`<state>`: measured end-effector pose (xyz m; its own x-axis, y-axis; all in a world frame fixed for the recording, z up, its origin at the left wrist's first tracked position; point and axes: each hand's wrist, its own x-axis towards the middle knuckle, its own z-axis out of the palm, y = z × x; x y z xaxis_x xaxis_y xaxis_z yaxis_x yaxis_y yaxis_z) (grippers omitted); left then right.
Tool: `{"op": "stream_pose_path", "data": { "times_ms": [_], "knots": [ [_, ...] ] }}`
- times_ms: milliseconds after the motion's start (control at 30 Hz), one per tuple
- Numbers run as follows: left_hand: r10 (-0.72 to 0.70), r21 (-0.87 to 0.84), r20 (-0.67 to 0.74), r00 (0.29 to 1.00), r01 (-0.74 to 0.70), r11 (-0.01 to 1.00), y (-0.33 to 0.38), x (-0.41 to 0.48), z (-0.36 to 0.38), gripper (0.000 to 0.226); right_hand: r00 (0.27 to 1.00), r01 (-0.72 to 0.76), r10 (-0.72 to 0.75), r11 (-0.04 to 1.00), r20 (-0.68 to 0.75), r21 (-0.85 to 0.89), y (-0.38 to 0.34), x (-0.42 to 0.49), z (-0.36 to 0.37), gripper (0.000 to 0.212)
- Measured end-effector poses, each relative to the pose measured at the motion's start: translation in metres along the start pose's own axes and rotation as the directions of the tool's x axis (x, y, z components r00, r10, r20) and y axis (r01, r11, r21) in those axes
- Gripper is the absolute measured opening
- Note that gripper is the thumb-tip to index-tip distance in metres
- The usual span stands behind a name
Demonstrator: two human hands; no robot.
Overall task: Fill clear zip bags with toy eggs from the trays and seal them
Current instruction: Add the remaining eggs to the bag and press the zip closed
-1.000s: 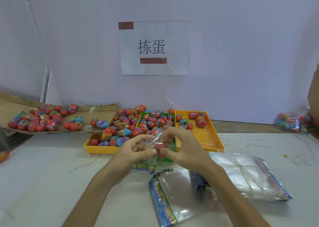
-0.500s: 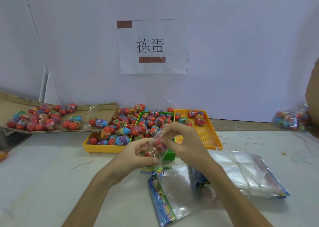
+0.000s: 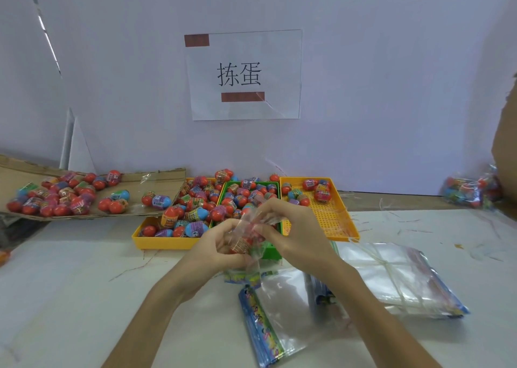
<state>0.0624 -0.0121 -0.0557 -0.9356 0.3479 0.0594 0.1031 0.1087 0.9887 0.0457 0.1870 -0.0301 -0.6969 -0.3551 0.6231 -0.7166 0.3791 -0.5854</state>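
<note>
Both hands hold one clear zip bag (image 3: 253,237) above the table, in front of the green tray (image 3: 272,251). A red toy egg (image 3: 244,243) shows through the plastic. My left hand (image 3: 216,246) grips the bag's lower left side. My right hand (image 3: 291,227) pinches its upper part from the right. Three trays sit behind: a yellow tray (image 3: 162,243) on the left full of eggs, the green one in the middle, and a yellow tray (image 3: 333,216) on the right with a few eggs.
Flattened cardboard (image 3: 159,179) at the left carries several loose eggs. Empty zip bags (image 3: 279,309) lie just below my hands, and a tied stack of bags (image 3: 391,281) lies to the right. A filled bag of eggs (image 3: 470,190) sits at the far right by a brown box.
The bag with the egg has been lifted slightly and turned between my hands; my right hand has shifted up onto its top. Trays and spare bags have not moved.
</note>
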Motion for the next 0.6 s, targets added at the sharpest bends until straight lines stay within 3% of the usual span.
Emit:
{"op": "stream_pose_path", "data": {
  "times_ms": [200,267,367,500,600],
  "knots": [
    [-0.011,0.082,0.075,0.997,0.005,0.997,0.0,-0.002,0.006,0.031,1.0,-0.013,0.013,0.999,0.0,0.051,-0.004,0.0,-0.001,0.026],
    [0.004,0.039,0.072,0.997,-0.006,0.999,-0.002,-0.001,0.005,0.036,0.998,-0.021,0.023,0.999,-0.052,0.025,-0.005,0.0,-0.001,0.027],
    [0.034,-0.06,-0.014,0.999,-0.035,0.998,-0.004,0.0,0.003,0.054,0.976,-0.055,0.042,0.997,-0.213,-0.055,-0.003,0.001,0.001,0.047],
    [0.054,-0.115,-0.159,0.986,-0.073,0.991,-0.007,0.003,-0.001,0.073,0.928,-0.196,0.218,0.975,-0.3,0.103,0.004,0.004,-0.001,0.047],
    [0.068,-0.15,-0.188,0.98,-0.097,0.984,-0.007,0.004,-0.003,0.06,0.893,-0.358,0.365,0.931,-0.264,0.074,0.019,0.006,-0.007,0.035]
  ]
}}
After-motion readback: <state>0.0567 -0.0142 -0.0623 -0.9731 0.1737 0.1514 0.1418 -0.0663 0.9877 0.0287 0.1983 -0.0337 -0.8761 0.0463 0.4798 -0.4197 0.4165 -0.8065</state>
